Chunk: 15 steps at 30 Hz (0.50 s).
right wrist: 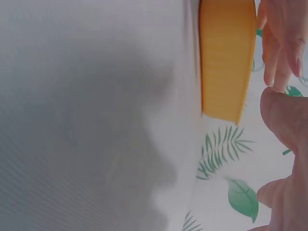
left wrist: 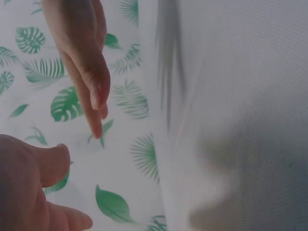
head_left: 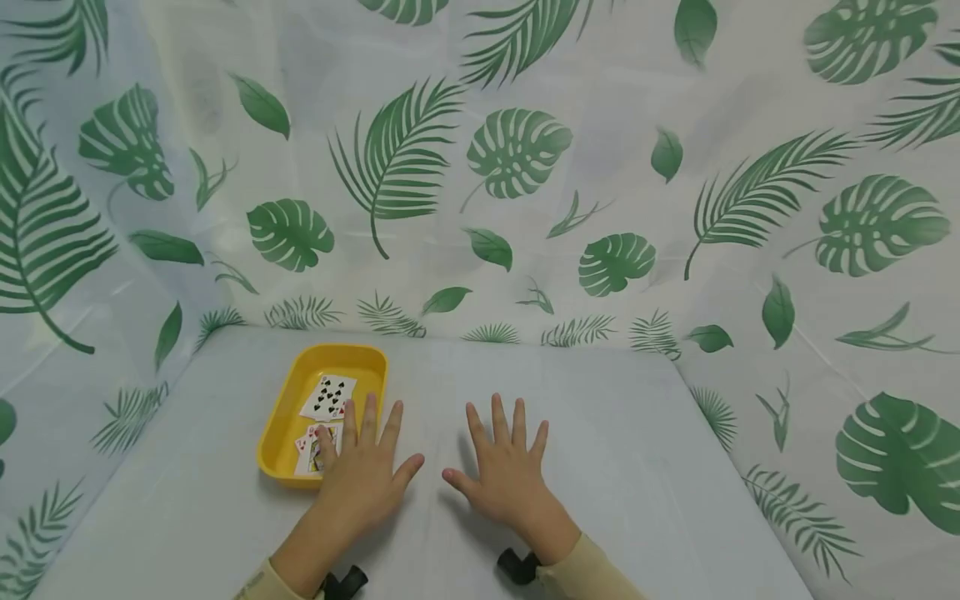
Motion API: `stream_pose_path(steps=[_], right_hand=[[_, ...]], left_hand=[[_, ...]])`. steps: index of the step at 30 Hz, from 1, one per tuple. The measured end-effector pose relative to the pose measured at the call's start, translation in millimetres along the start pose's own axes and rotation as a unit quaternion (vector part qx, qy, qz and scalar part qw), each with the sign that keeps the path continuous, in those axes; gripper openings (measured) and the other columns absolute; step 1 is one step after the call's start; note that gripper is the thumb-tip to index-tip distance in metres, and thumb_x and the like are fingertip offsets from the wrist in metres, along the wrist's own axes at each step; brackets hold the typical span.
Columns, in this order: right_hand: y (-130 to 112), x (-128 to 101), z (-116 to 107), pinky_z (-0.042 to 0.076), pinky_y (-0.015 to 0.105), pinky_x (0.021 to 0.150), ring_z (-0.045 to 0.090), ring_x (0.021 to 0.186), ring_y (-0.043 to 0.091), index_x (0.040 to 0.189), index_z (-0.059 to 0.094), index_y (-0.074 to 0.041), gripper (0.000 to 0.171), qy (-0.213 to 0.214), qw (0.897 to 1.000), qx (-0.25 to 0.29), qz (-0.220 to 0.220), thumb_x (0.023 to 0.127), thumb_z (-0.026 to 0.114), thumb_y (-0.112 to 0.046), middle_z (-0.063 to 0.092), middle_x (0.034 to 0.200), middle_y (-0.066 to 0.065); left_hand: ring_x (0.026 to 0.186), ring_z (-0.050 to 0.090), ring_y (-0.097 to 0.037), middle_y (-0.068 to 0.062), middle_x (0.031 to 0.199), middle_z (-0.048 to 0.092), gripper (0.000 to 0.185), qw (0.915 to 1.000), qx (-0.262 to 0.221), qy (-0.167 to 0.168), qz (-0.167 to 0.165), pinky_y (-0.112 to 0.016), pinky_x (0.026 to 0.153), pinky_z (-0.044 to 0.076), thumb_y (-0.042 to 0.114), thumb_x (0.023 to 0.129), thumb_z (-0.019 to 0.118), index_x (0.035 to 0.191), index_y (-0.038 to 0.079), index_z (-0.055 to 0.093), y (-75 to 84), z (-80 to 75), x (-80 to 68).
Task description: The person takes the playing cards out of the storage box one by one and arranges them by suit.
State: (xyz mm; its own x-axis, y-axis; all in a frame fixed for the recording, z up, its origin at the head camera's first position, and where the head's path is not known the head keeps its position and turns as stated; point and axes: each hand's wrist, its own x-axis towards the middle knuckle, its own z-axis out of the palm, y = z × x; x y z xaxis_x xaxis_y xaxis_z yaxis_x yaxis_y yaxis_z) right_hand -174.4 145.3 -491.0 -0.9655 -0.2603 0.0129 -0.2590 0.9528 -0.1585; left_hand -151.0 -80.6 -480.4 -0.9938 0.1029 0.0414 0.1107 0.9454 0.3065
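In the head view both hands are spread palm down above the white table. My left hand [head_left: 363, 485] overlaps the right side of a yellow tray [head_left: 272, 442], its fingers straight and apart. Inside the tray lie playing cards: a black spade card [head_left: 328, 397] toward the back and a face card [head_left: 309, 454] toward the front, partly hidden behind the fingers. My right hand [head_left: 512, 477] stands to the right of the left, fingers fanned out and holding nothing. The right wrist view has the tray's side wall [right wrist: 226, 62] beyond the hand.
A pale cloth covers the table [head_left: 622, 467]. Behind it and at both sides hangs a white curtain [head_left: 540, 275] printed with green leaves. A black wrist mount [head_left: 517, 567] sits under the right wrist and another [head_left: 347, 582] under the left.
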Motion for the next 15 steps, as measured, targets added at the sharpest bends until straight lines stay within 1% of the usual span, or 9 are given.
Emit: stream_pose_path(steps=[3, 7, 12, 15], right_hand=[[0, 3, -1, -0.002, 0.087, 0.12, -0.005, 0.166, 0.054, 0.173, 0.02, -0.028, 0.101, 0.0, 1.0, -0.006, -0.003, 0.095, 0.061, -0.077, 0.006, 0.181, 0.018], [-2, 7, -4, 0.001, 0.087, 0.12, -0.002, 0.166, 0.054, 0.172, 0.027, -0.027, 0.098, 0.007, 1.0, -0.004, -0.015, 0.095, 0.062, -0.076, 0.011, 0.181, 0.02], [-7, 14, -10, 0.003, 0.088, 0.12, 0.001, 0.166, 0.055, 0.171, 0.031, -0.025, 0.096, 0.017, 0.999, 0.004, -0.033, 0.095, 0.066, -0.072, 0.016, 0.18, 0.021], [-11, 19, -11, 0.006, 0.087, 0.12, 0.004, 0.166, 0.054, 0.17, 0.031, -0.025, 0.096, 0.019, 0.999, 0.006, -0.042, 0.094, 0.069, -0.069, 0.017, 0.179, 0.02]], left_hand=[[0.166, -0.002, -0.051, -0.02, 0.181, 0.003, 0.086, 0.9999, -0.014, -0.009, 0.003, -0.087, 0.121, 0.005, 0.065, 0.106, 0.051, 0.173, 0.019, 0.021, -1.2, -2.3, 1.6], [0.165, 0.002, -0.053, -0.022, 0.18, 0.007, 0.088, 0.9993, -0.037, -0.009, -0.001, -0.085, 0.122, 0.008, 0.059, 0.108, 0.054, 0.173, 0.013, 0.017, -5.2, -6.2, 5.1], [0.164, 0.011, -0.056, -0.026, 0.178, 0.013, 0.093, 0.9961, -0.087, 0.008, -0.01, -0.08, 0.125, 0.015, 0.05, 0.107, 0.06, 0.173, 0.007, 0.011, -13.9, -12.2, 10.6], [0.163, 0.014, -0.056, -0.026, 0.178, 0.015, 0.091, 0.9919, -0.126, 0.008, -0.013, -0.077, 0.126, 0.018, 0.045, 0.108, 0.061, 0.173, 0.006, 0.011, -19.6, -18.9, 11.4]])
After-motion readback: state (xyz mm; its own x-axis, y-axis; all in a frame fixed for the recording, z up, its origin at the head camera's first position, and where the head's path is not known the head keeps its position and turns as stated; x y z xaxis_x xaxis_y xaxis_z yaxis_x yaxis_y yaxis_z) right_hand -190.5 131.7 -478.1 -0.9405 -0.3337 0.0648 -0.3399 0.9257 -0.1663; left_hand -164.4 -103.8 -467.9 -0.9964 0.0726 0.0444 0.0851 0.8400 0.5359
